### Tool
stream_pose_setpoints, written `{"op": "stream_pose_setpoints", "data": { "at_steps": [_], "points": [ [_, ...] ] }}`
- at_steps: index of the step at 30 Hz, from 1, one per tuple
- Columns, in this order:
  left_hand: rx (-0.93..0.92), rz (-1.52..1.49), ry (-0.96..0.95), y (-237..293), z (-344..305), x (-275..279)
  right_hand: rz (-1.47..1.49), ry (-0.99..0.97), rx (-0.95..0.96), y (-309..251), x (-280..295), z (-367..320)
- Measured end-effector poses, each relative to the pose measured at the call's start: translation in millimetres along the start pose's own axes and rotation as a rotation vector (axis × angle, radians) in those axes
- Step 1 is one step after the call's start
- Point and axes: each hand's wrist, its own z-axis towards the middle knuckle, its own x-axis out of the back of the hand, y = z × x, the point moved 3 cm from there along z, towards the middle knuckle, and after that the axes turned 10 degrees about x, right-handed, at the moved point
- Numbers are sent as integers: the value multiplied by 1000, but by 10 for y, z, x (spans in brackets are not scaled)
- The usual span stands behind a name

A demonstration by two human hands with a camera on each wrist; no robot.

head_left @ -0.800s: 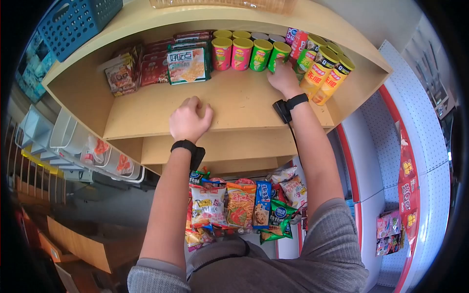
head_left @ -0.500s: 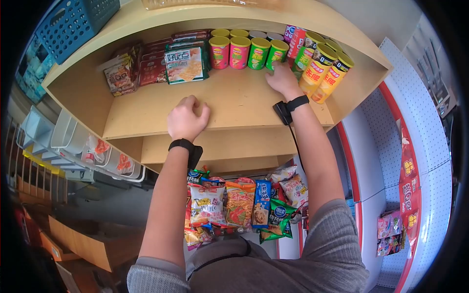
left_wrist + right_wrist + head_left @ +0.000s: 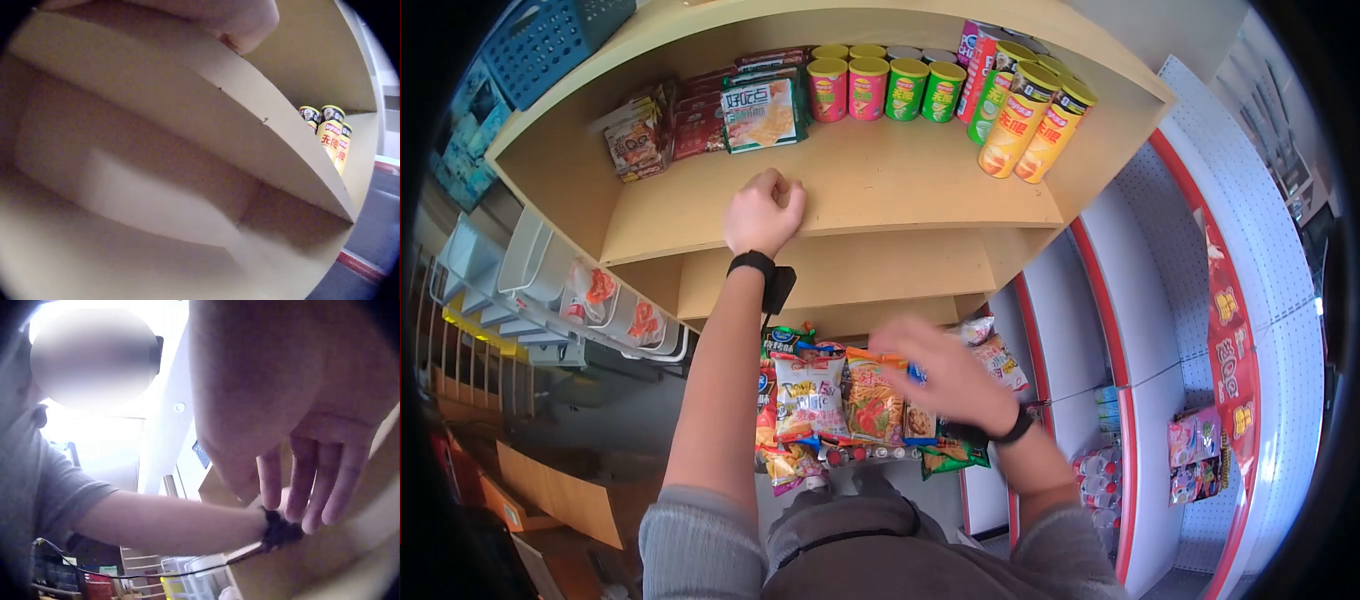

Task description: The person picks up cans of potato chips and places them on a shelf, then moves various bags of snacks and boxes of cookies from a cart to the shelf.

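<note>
My left hand (image 3: 763, 212) rests at the front of the upper wooden shelf (image 3: 880, 190), its fingers loosely curled and nothing in them. In the left wrist view part of that hand (image 3: 244, 25) shows over the shelf's edge. Blurred by motion, my right hand (image 3: 945, 370) hangs in front of the shelves, over several snack bags, among them a noodle-snack bag (image 3: 872, 400) and a white bag (image 3: 810, 395). The right wrist view shows its fingers (image 3: 325, 481) extended and slightly spread, holding nothing. Green chip canisters (image 3: 907, 92) and pink ones (image 3: 867, 90) stand in rows at the shelf's back.
Tall yellow chip canisters (image 3: 1010, 130) stand at the shelf's right end. Biscuit packs (image 3: 760, 115) and red packs (image 3: 698, 128) fill its left. A blue basket (image 3: 550, 50) sits on top. White-and-red store shelving (image 3: 1090, 300) is at the right, white bins (image 3: 540, 265) at the left.
My right hand has left the front green canister and come down and back toward my body, over the snack bags. The left hand stays on the shelf; the head view has shifted slightly.
</note>
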Motion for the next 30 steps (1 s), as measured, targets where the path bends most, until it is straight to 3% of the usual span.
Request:
{"op": "stream_pose_setpoints", "data": {
  "at_steps": [3,6,7,8,9,10,11,13,14,17,18,20,23,24,26,30],
  "points": [
    [37,-61,-52,17,-26,76,215,-119,-93,-500,-596,-752],
    [-67,-259,-120,-145,13,117,274,-70,-153,-937,-1049,-1431],
    [-87,-267,-126,-110,-17,211,310,-43,-288,-1051,-1120,-1659],
    [-30,-460,-185,-118,-92,307,352,-21,-429,-1170,-1213,-1904],
    [41,-650,-246,-155,-214,400,350,-17,-445,-1289,-1330,-2146],
    [-85,-794,-252,-132,-396,561,445,126,-652,-1317,-1451,-2424],
    [-105,-860,-382,-61,-697,909,537,276,-855,-1332,-1591,-2684],
    [-100,-959,-588,-91,-1417,1445,547,372,-927,-1402,-1888,-3113],
    [-181,-909,-665,-153,-1805,1741,561,461,-989,-1453,-2046,-3266],
    [-463,-892,-861,-520,-2822,2173,593,405,-1100,-1666,-2423,-3482],
    [-414,-842,-950,-752,-3169,2114,588,414,-1105,-1744,-2487,-3497],
    [-65,-800,-1232,-1116,-3752,2082,766,416,-1092,-1908,-2654,-3486],
    [113,-606,-1380,-1720,-4309,2020,803,435,-1112,-1997,-2774,-3603],
    [117,-605,-1384,-1898,-4435,2003,805,435,-1117,-1977,-2830,-3679],
    [506,-729,-1241,-2342,-4680,1982,771,449,-1105,-1931,-2949,-3867],
    [607,-645,-1027,-2652,-4843,2227,810,462,-1167,-2049,-2981,-3861]
  ]
}}
